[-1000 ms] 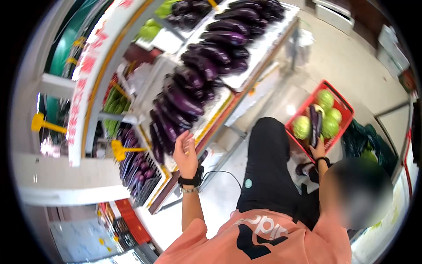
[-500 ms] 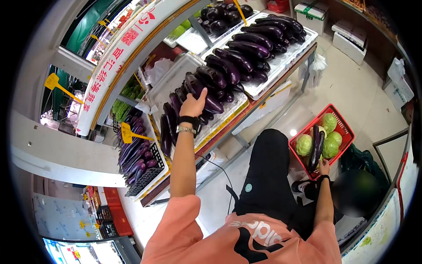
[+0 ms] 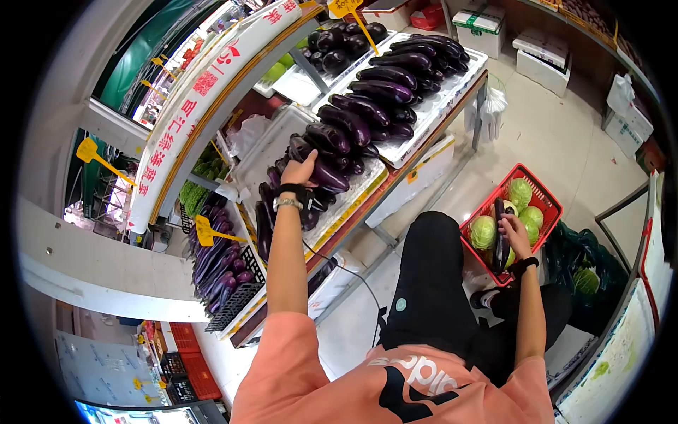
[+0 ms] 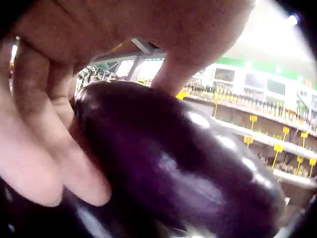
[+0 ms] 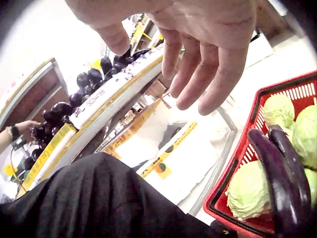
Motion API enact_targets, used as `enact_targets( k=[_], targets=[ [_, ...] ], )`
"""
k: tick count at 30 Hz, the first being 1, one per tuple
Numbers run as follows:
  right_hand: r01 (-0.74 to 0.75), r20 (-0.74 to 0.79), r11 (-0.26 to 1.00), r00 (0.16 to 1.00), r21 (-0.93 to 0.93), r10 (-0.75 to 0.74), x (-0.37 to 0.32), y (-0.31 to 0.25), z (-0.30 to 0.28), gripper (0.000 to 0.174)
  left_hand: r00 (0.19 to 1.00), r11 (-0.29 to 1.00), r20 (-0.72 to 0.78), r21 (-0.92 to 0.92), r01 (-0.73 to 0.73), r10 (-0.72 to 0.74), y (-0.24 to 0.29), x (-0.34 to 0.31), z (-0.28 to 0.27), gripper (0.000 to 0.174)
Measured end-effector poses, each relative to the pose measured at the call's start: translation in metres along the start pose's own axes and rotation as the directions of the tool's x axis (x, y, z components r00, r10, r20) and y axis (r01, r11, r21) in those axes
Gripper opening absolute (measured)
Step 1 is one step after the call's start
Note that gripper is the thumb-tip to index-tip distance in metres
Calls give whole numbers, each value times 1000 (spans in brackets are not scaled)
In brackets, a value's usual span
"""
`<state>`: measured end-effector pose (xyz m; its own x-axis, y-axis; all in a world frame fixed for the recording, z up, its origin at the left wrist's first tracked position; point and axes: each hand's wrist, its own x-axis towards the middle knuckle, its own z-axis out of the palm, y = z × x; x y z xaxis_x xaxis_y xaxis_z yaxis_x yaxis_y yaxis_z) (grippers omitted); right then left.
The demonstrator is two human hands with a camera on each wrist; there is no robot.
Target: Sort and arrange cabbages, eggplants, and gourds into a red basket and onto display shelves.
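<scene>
On the stall's near tray, my left hand (image 3: 300, 172) grips a glossy dark eggplant (image 4: 188, 153) by its upper end. In the left wrist view the fingers lie along one side of it and the thumb is on the other. More eggplants (image 3: 337, 139) lie around it. My right hand (image 3: 515, 233) is over a red basket (image 3: 551, 185), its fingers loosely bent and holding nothing in the right wrist view. Two long eggplants (image 5: 275, 183) rest side by side in the basket on several pale green cabbages (image 5: 247, 191).
A second tray of eggplants (image 3: 395, 81) stands farther along the stall. Thinner purple eggplants (image 3: 219, 265) fill a black crate at the left. My bent knee (image 3: 432, 233) is between stall and basket. A dark plastic bag (image 3: 590, 272) sits right of the basket.
My left hand first reached over to the tray and took hold of an eggplant there. My right hand, first at the lower end of the basket's eggplants, has moved up over the basket.
</scene>
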<state>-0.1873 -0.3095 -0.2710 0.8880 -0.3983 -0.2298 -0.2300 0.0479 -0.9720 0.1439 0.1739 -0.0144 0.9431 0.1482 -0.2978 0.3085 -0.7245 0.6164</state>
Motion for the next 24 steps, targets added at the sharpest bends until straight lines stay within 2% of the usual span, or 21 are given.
enact_targets(
  k=[2, 5, 8, 9, 10, 11, 13, 14, 15, 16, 17, 18, 21, 22, 23, 24],
  targets=[
    [98, 77, 993, 993, -66, -93, 2, -5, 5, 30, 996, 974, -83, 229, -4, 23, 14, -2, 2, 86],
    [50, 85, 997, 995, -57, -45, -1, 3, 13, 31, 1000, 955, -4, 296, -24, 27, 11, 17, 0, 84],
    [82, 107, 993, 992, -84, -73, -12, -1, 19, 30, 999, 986, -33, 165, -14, 20, -1, 19, -7, 82],
    [92, 107, 992, 991, -88, -82, -18, -6, 22, 30, 998, 999, -31, 16, 51, -50, -7, 14, -9, 83],
    [77, 122, 995, 990, -55, -70, -20, -10, 24, 30, 998, 995, -53, -97, 34, -39, -6, 0, -12, 81],
    [138, 130, 986, 984, -93, -125, -23, -19, 29, 30, 997, 977, -76, -210, 19, -35, -10, -10, -14, 80],
    [254, 164, 952, 960, -172, -226, -33, -46, 37, 31, 969, 925, -197, -317, -209, 152, -28, -23, -13, 77],
    [232, 203, 954, 960, -189, -193, -44, -73, 43, 36, 933, 951, -289, -155, -269, 217, -22, -53, -12, 74],
    [277, 234, 942, 945, -192, -230, -53, -96, 50, 37, 883, 956, -377, 18, -294, 279, -16, -82, -10, 72],
    [322, 265, 927, 927, -193, -266, -62, -115, 58, 39, 820, 927, -440, 92, -365, 366, -5, -117, -2, 68],
    [363, 295, 912, 908, -193, -299, -70, -134, 66, 41, 771, 899, -483, 88, -430, 416, 1, -143, 10, 67],
    [365, 322, 916, 898, -164, -301, -80, -152, 75, 48, 730, 882, -511, 138, -451, 454, 11, -170, 21, 65],
    [519, 390, 845, 810, -130, -438, -102, -180, 97, 77, 721, 803, -437, 6, -596, 538, 36, -229, 59, 63],
    [579, 379, 790, 790, -203, -482, -113, -196, 103, 82, 747, 801, -380, -25, -598, 545, 46, -248, 71, 62],
    [692, 365, 669, 717, -270, -594, -116, -198, 109, 88, 773, 802, -320, -65, -594, 547, 52, -263, 85, 60],
    [744, 358, 581, 668, -330, -653, -122, -208, 116, 92, 774, 792, -291, -79, -605, 562, 51, -269, 104, 60]
  ],
)
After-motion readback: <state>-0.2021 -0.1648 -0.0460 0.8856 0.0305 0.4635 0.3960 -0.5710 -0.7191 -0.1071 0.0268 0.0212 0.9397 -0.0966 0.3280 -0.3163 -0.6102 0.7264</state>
